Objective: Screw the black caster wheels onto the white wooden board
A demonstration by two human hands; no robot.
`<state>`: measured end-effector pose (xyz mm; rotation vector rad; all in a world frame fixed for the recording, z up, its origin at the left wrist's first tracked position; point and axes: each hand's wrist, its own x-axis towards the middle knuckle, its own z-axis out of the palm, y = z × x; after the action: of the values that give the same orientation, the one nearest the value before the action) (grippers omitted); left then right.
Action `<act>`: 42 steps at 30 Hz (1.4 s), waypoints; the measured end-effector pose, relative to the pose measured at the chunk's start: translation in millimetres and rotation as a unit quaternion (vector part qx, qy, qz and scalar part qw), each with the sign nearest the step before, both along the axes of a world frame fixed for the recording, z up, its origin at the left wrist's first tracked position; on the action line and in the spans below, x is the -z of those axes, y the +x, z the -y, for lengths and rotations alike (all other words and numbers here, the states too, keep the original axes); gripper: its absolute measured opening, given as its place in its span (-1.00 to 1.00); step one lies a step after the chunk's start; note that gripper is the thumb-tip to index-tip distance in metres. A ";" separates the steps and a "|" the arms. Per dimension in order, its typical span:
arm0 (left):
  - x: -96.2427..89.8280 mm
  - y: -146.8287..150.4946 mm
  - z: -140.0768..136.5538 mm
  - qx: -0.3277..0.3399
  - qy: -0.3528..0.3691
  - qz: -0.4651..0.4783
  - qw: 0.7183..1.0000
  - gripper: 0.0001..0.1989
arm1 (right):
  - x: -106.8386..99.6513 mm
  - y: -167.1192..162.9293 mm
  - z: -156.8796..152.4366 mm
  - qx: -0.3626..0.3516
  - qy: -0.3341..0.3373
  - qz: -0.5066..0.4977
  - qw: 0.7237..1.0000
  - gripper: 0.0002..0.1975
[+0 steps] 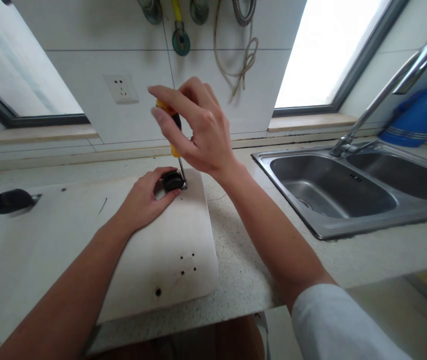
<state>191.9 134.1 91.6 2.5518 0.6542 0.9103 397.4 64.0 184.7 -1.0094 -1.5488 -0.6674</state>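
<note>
A white board (149, 270) with rounded corners lies flat on the counter. At its far right corner sits a black caster wheel (172, 181), with a metal plate against the board. My left hand (147, 197) grips the caster between thumb and fingers. Above it, my right hand (201, 125) has its thumb and fingers around the yellow and black handle of a screwdriver (176, 150). The screwdriver stands nearly upright, its shaft reaching down to the plate beside the wheel. Its tip is too small to make out clearly.
Another black caster (9, 201) sits at the board's far left. Several small holes mark the near right corner. To the right are a steel double sink (322, 227) with a faucet (386, 95) and a blue cloth (419, 115). A wall socket (121, 89) and pipe fittings are behind.
</note>
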 end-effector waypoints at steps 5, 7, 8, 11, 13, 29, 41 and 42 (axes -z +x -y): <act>-0.6 -0.3 0.6 -0.002 -0.003 0.001 1.000 -0.48 | -3.1 -2.1 13.6 0.009 -0.015 0.008 1.000 -0.65; -1.0 -0.2 1.4 -0.003 -0.004 0.001 1.000 -0.47 | -3.6 -1.9 13.0 0.040 0.009 0.006 0.999 -0.57; -1.2 -0.1 1.6 -0.003 -0.003 0.001 1.000 -0.47 | -4.0 -1.6 11.9 0.035 0.009 0.014 0.999 -0.50; -1.5 0.1 1.9 -0.002 -0.001 0.003 1.000 -0.48 | -5.6 -1.6 9.4 -0.013 -0.040 0.043 0.998 -0.48; -1.3 0.1 1.9 -0.002 -0.004 0.005 1.000 -0.48 | -6.3 -2.8 9.5 0.019 -0.040 0.026 0.999 -0.62; -0.6 0.0 2.2 -0.004 -0.010 0.003 1.000 -0.48 | -8.9 0.8 7.1 -0.002 -0.087 0.062 0.994 -0.64; 0.4 0.3 1.7 0.000 -0.003 0.011 1.000 -0.49 | -10.3 -9.0 15.8 0.102 -0.074 0.026 0.992 -0.56; 0.5 0.3 1.6 0.001 -0.003 0.011 1.000 -0.49 | -9.6 -7.9 14.1 0.080 -0.077 0.039 0.993 -0.55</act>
<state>192.2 132.6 91.1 2.5326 0.6477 0.9339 389.5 50.0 194.2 -1.2449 -1.6179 -0.7133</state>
